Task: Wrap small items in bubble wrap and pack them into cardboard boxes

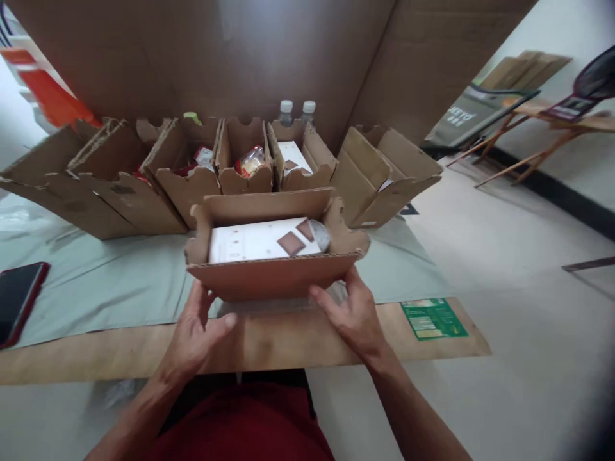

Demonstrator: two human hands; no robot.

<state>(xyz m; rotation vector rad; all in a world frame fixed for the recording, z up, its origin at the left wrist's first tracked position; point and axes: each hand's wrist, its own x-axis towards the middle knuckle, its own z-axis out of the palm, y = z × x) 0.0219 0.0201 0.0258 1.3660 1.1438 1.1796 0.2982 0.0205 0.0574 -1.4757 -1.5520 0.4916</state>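
An open cardboard box (271, 278) is in front of me at the middle of the table. Inside it lies a white carton (254, 240) with brown squares printed on it, and a clear rounded piece (319, 235) shows at the carton's right end. My left hand (195, 333) grips the box's lower left corner; its fingertips go out of sight under the box and its thumb points away to the right. At the lower right corner, my right hand (353, 314) holds the box with the thumb against the front wall and the fingers around the end.
Behind stands a row of cardboard bins (250, 182), some with red packets and a white carton. Two capped bottles (296, 110) rise behind them, before a tall cardboard panel (206, 57). A phone (22, 301) lies left; a green label (434, 318) is on the table's right edge.
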